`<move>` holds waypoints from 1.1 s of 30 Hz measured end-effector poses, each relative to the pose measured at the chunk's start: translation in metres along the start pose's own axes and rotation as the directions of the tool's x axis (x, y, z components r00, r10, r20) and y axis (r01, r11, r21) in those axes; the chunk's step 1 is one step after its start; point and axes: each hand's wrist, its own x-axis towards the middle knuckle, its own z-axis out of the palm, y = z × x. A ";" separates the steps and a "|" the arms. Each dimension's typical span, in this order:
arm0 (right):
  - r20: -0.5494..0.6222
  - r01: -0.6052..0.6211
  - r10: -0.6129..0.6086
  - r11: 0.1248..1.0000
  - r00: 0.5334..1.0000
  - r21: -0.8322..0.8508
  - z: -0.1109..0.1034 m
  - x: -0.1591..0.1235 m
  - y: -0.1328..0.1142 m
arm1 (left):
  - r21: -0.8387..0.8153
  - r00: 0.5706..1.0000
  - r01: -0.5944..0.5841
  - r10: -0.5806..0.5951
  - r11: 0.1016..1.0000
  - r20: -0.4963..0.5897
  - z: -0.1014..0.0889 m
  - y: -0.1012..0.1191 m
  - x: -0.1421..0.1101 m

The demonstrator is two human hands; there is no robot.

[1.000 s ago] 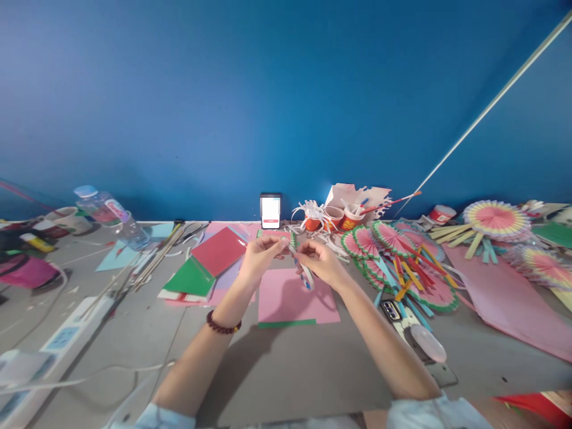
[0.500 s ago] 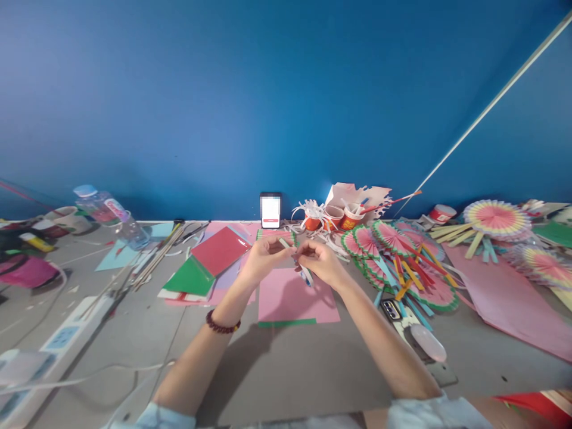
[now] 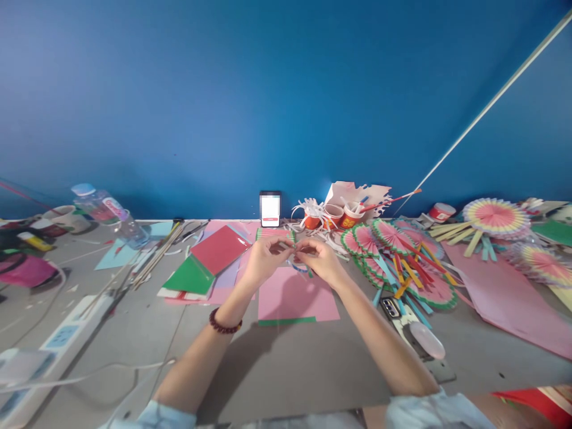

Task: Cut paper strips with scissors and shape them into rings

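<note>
Above a pink paper sheet (image 3: 286, 298) with a green strip along its near edge, my two hands meet, fingertips almost touching. My left hand (image 3: 269, 256) is closed in a pinch on a thin pale strip (image 3: 284, 245), mostly hidden by the fingers. Closed too, my right hand (image 3: 315, 257) pinches at a narrow roll of tape (image 3: 301, 269), which shows as a white and blue ring below the fingertips. Exactly where the strip meets the roll is hidden.
A lit phone (image 3: 270, 208) leans on the blue wall. Left are red and green paper packs (image 3: 221, 250), sticks, a bottle (image 3: 127, 229) and a power strip (image 3: 60, 339). Right are paper cups (image 3: 351, 218), pleated paper fans (image 3: 393, 238), another phone and a mouse (image 3: 426, 339).
The roll of tape has risen from hanging below my right hand to just under the fingertips. My hands have drawn closer together, and less of the pale strip shows.
</note>
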 end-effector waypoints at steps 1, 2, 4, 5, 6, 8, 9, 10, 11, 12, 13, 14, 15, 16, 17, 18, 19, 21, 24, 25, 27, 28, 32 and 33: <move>-0.008 0.012 -0.012 1.000 1.000 -0.005 0.000 0.000 0.000 | 0.023 1.000 -0.021 0.021 1.000 -0.005 0.001 -0.001 0.000; -0.015 0.020 -0.020 1.000 1.000 -0.013 0.000 0.000 0.000 | 0.045 0.999 -0.043 0.043 0.998 -0.007 0.001 -0.002 0.000; -0.025 0.027 -0.028 0.999 0.999 -0.036 0.000 0.001 -0.001 | 0.089 0.996 -0.084 0.086 0.992 -0.017 0.002 -0.004 -0.001; -0.032 0.030 -0.032 0.998 0.999 -0.051 -0.001 0.001 -0.001 | 0.116 0.994 -0.101 0.105 0.988 -0.027 0.003 -0.005 -0.001; -0.040 0.034 -0.036 0.997 0.999 -0.069 -0.001 0.002 -0.001 | 0.143 0.992 -0.114 0.120 0.983 -0.039 0.003 -0.005 -0.001; -0.057 0.034 -0.040 0.994 0.998 -0.103 -0.002 0.002 0.000 | 0.194 0.988 -0.133 0.146 0.972 -0.058 0.003 -0.006 -0.002; -0.064 0.029 -0.037 0.993 0.997 -0.117 -0.002 0.003 0.000 | 0.215 0.986 -0.140 0.157 0.966 -0.061 0.003 -0.006 -0.002; -0.070 0.024 -0.033 0.992 0.997 -0.125 -0.003 0.003 0.001 | 0.233 0.985 -0.145 0.164 0.962 -0.060 0.003 -0.006 -0.003; -0.075 0.020 -0.030 0.991 0.997 -0.130 -0.003 0.004 0.002 | 0.248 0.984 -0.148 0.167 0.957 -0.058 0.004 -0.006 -0.003; -0.079 0.018 -0.029 0.991 0.996 -0.131 -0.004 0.004 0.003 | 0.261 0.984 -0.148 0.168 0.954 -0.055 0.004 -0.006 -0.003; -0.085 0.016 -0.028 0.991 0.996 -0.130 -0.004 0.005 0.005 | 0.271 0.984 -0.149 0.169 0.951 -0.051 0.004 -0.006 -0.004; -0.090 0.015 -0.026 0.992 0.996 -0.121 -0.004 0.005 0.007 | 0.278 0.984 -0.152 0.172 0.948 -0.047 0.005 -0.006 -0.004; -0.091 0.012 -0.021 0.995 0.996 -0.103 -0.004 0.005 0.008 | 0.285 0.983 -0.156 0.176 0.946 -0.045 0.006 -0.007 -0.005; -0.088 0.008 -0.014 0.997 0.996 -0.078 -0.004 0.005 0.010 | 0.294 0.982 -0.161 0.182 0.942 -0.044 0.006 -0.007 -0.005; -0.086 0.003 -0.007 0.999 0.996 -0.050 -0.004 0.006 0.011 | 0.305 0.981 -0.167 0.189 0.938 -0.043 0.007 -0.007 -0.005; -0.083 -0.003 0.001 1.000 0.997 -0.028 -0.004 0.006 0.013 | 0.318 0.979 -0.174 0.198 0.932 -0.046 0.008 -0.007 -0.006; -0.084 -0.011 0.009 1.000 0.996 -0.017 -0.003 0.006 0.014 | 0.332 0.977 -0.182 0.209 0.926 -0.047 0.009 -0.008 -0.006; -0.103 -0.019 0.015 0.999 0.995 -0.037 -0.002 0.007 0.016 | 0.361 0.971 -0.201 0.234 0.911 -0.050 0.010 -0.009 -0.006; -0.137 0.016 -0.026 0.997 0.990 -0.075 0.000 0.008 0.019 | 0.405 0.959 -0.229 0.278 0.885 -0.065 0.011 -0.011 -0.007; -0.143 0.035 -0.046 0.997 0.989 -0.074 0.001 0.008 0.020 | 0.421 0.955 -0.235 0.290 0.876 -0.069 0.011 -0.011 -0.007; -0.149 0.063 -0.073 0.996 0.986 -0.067 0.002 0.008 0.021 | 0.455 0.947 -0.249 0.313 0.855 -0.068 0.011 -0.012 -0.007; -0.151 0.072 -0.080 0.996 0.985 -0.058 0.003 0.008 0.022 | 0.476 0.944 -0.256 0.324 0.842 -0.065 0.012 -0.013 -0.008; -0.185 0.105 -0.097 0.994 0.978 0.033 0.005 0.007 0.022 | 0.570 0.927 -0.273 0.370 0.775 -0.059 0.013 -0.014 -0.009; -0.195 0.114 -0.102 0.992 0.975 0.050 0.006 0.006 0.021 | 0.583 0.925 -0.272 0.376 0.765 -0.062 0.013 -0.014 -0.010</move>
